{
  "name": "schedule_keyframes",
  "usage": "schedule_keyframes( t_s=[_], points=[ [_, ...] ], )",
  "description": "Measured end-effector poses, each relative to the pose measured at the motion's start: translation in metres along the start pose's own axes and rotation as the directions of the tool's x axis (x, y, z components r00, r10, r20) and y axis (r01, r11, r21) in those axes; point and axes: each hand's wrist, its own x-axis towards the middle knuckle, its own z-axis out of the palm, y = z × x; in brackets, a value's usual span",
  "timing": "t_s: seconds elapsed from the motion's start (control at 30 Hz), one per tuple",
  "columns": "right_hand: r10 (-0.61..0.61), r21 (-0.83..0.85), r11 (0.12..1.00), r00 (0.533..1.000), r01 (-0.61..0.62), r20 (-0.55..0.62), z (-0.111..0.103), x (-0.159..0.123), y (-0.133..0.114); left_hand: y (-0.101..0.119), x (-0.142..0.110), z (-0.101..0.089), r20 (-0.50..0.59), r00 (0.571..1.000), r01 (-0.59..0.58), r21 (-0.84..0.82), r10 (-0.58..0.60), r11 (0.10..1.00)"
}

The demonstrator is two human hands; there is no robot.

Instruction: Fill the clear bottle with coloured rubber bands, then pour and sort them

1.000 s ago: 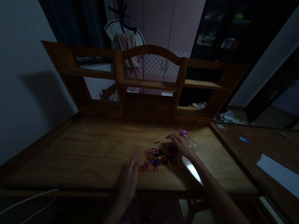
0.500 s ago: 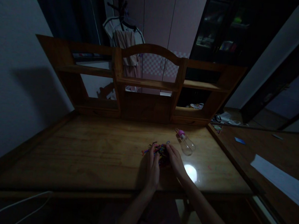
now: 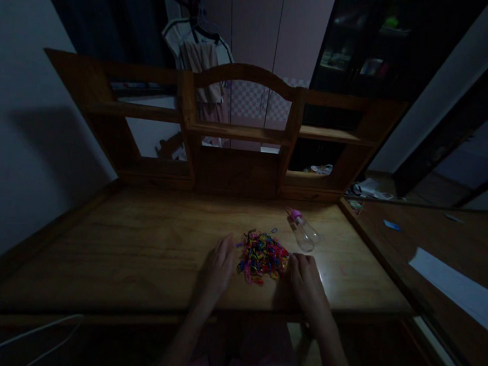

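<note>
A pile of small, brightly coloured looped pieces [image 3: 263,257], resembling paper clips, is heaped on the wooden desk; the dim light hides their exact kind. To its left is my left hand [image 3: 220,264], fingers stretched out and a small gap from the heap. My right hand [image 3: 307,278] rests on the desk at the heap's right edge, fingers loosely bent and apart, with nothing seen in them. Just behind the right hand lies a clear bottle [image 3: 306,236] with a pink cap. One loose loop [image 3: 274,231] sits at the back of the pile.
A wooden shelf unit [image 3: 241,131] rises along the desk's back edge. On the right, a brown surface carries a white sheet of paper [image 3: 450,284] and a small blue card [image 3: 391,225]. A white cable [image 3: 28,332] hangs at the lower left.
My hands have moved apart from around the pile, the left one leftward and the right one rightward. The pile now shows in full and looks more spread out.
</note>
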Motion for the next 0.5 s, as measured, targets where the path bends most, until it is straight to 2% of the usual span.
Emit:
schedule_keyframes(
  t_s=[0.17,0.27,0.37,0.43,0.5],
  points=[
    [-0.012,0.109,0.994,1.000,0.011,0.010,0.025,-0.006,-0.035,0.025,-0.016,0.017,0.021,0.996,-0.081,-0.014,0.081,0.997],
    [-0.055,0.107,0.993,0.998,0.057,-0.016,0.021,0.004,-0.034,0.033,-0.024,0.008,-0.031,0.994,-0.107,-0.021,0.106,0.994],
    [-0.115,0.072,0.990,0.988,0.123,-0.107,0.007,0.035,-0.023,0.033,-0.036,-0.007,-0.049,0.988,-0.149,-0.053,0.146,0.987],
    [-0.141,0.045,0.988,0.984,0.147,-0.105,0.001,0.063,-0.018,0.033,-0.046,-0.014,0.045,0.980,-0.192,-0.083,0.196,0.978],
    [-0.147,-0.014,0.989,0.988,0.147,0.042,0.004,0.090,-0.018,0.033,-0.055,-0.015,0.214,0.943,-0.240,-0.090,0.254,0.967]
  ],
)
